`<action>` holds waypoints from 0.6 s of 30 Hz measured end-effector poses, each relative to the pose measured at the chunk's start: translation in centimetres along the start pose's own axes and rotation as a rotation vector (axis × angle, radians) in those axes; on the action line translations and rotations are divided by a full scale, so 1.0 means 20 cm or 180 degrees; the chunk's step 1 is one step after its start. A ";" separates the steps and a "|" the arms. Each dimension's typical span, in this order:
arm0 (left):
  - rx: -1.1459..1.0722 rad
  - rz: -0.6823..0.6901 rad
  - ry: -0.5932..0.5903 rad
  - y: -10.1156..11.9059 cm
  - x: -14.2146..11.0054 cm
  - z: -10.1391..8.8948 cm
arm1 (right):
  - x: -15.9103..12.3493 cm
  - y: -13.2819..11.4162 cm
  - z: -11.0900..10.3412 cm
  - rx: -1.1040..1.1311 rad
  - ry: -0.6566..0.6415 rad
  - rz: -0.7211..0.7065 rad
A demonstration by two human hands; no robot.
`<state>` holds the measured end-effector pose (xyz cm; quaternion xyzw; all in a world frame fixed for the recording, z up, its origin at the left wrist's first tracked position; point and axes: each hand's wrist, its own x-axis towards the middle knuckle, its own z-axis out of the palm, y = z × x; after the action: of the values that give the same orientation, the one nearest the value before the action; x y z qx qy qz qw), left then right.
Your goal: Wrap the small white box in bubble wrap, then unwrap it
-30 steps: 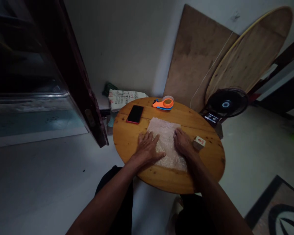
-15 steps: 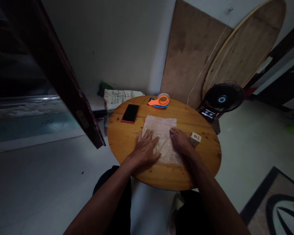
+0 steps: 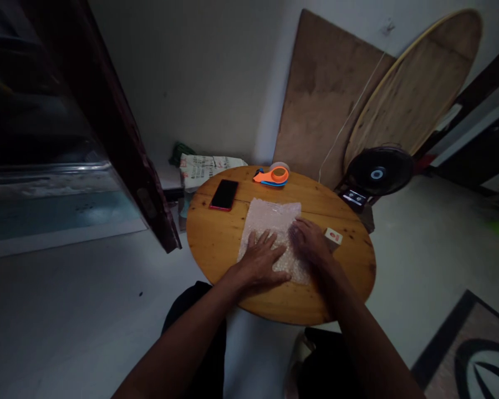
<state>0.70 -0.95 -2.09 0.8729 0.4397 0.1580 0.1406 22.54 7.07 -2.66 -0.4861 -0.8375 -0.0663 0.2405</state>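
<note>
A sheet of clear bubble wrap (image 3: 270,213) lies on the round wooden table (image 3: 208,244). My left hand (image 3: 263,259) rests palm down on its lower middle, fingers spread. At the wrap's right edge, my right hand (image 3: 311,241) has its fingers bent and close together on the plastic; the fingertips are partly hidden. Just right of that hand stands a small white box (image 3: 333,235) with a red mark on top.
An orange and blue tape dispenser (image 3: 276,175) sits at the table's far edge. A black phone with a red edge (image 3: 224,195) lies at the left. Beyond the table at the right is a round black fan (image 3: 376,173). Wooden boards (image 3: 328,94) lean against the wall.
My left hand has slid right across the bubble wrap, toward its middle. The fingers of my right hand are more bent at the right edge. The view has shifted slightly.
</note>
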 end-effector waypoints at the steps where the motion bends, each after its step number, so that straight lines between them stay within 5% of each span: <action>1: 0.0001 0.0011 0.0010 0.00 0.00 0.00 | 0.00 0.00 -0.03 -0.0013 0.0064 -0.0005; 6: 0.0002 0.0044 0.0098 -0.01 0.00 0.01 | -0.05 0.09 -0.23 -0.0372 -0.0096 0.0181; 11: -0.0040 0.0040 0.0085 -0.01 0.00 0.02 | -0.17 0.23 -0.33 -0.0527 -0.0594 0.0913; 15: -0.0073 0.0014 0.0114 -0.01 0.00 0.02 | -0.19 0.23 -0.39 0.0449 -0.0116 0.1672; 18: -0.0101 0.0031 0.0134 -0.01 -0.01 0.01 | -0.13 0.09 -0.50 0.1973 0.0277 0.1732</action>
<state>0.54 -1.01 -2.35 0.8692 0.4358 0.1839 0.1443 28.44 2.53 4.63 -0.5911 -0.6478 0.2345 0.4194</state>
